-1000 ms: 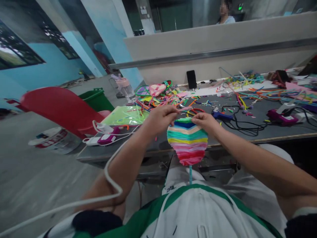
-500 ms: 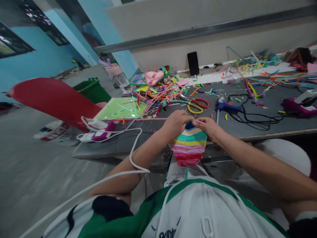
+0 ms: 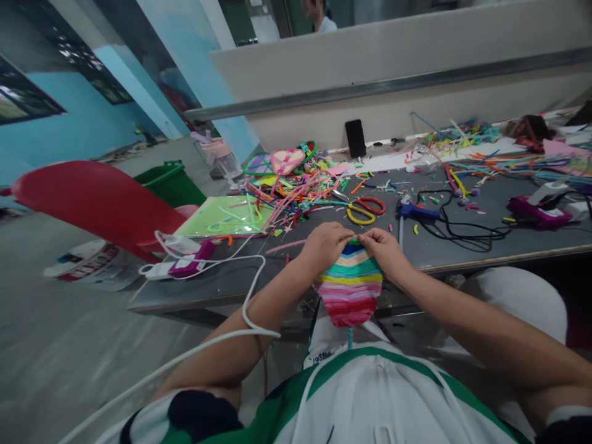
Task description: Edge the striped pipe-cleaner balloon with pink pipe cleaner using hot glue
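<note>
A striped heart-shaped piece (image 3: 350, 287) made of coloured fuzzy wires hangs in front of my chest, with a teal stem (image 3: 350, 337) at its tip. My left hand (image 3: 325, 245) is closed on its upper left edge. My right hand (image 3: 385, 251) pinches its upper right edge. Both hands meet at the top of the heart, just over the near edge of the grey table (image 3: 485, 250). A pink fuzzy wire (image 3: 285, 246) lies on the table beside my left hand.
Several loose coloured wires (image 3: 300, 185) are heaped mid-table, beside yellow and red scissors (image 3: 363, 211), a blue glue gun (image 3: 416, 211) with black cable, a purple glue gun (image 3: 539, 213) and a black phone (image 3: 355, 138). A red chair (image 3: 97, 200) and green bin (image 3: 169, 182) stand left. A person (image 3: 319, 13) sits behind the partition.
My hands have drawn closer together at the top of the heart and sunk a little toward the table edge. The camera view swung left.
</note>
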Demonstrator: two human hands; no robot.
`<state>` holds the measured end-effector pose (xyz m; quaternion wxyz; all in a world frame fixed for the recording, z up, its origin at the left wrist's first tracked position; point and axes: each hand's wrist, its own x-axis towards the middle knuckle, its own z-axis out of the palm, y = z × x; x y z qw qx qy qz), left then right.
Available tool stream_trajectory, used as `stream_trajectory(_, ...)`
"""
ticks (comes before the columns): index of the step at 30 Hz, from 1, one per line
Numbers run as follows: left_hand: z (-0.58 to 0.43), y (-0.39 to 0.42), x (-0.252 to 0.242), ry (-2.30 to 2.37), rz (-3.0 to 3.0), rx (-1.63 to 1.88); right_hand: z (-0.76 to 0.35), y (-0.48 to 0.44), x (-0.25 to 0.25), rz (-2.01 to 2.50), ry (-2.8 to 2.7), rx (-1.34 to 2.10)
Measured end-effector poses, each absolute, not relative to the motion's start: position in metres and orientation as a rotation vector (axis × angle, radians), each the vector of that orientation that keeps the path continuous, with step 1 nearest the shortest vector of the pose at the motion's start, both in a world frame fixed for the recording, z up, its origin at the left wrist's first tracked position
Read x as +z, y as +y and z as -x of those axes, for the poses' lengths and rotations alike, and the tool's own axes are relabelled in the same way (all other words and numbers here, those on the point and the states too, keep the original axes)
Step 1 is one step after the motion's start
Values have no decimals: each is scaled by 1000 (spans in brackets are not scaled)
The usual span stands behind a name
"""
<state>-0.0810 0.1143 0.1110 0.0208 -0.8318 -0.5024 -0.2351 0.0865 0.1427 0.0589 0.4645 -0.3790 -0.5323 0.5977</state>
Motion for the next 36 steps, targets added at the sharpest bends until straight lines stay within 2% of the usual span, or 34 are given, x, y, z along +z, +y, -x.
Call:
stream_trajectory(3, 87, 112, 117, -1636, 2663, -795, -86, 139, 70, 900, -1303, 1448)
stream_trajectory(8, 109, 109, 151, -1660, 2647, -1181, -96, 125, 99, 670, -1213, 1633)
stream_trajectory(14, 101, 108, 187, -1488, 2758, -1179, -107, 118, 109, 643, -1401, 1900)
stream_trajectory(19, 102, 86, 201, -1443, 2101, -1239, -121, 112, 103, 776, -1171, 1835)
stream_trajectory(22, 111, 64, 189, -1689, 1847, -1226, -131, 103, 98, 755, -1009, 1719)
stream_trajectory(27, 96, 45, 135, -2039, 1963, -1207, -132, 80, 90, 721, -844, 1626)
stream_trajectory(31, 74, 42, 111, -2057, 2063, -1410, -127, 66, 87, 738, -744, 1579)
stream_trajectory(36, 66, 42, 110, -2071, 2168, -1463, -123, 50, 82, 665, -645, 1589)
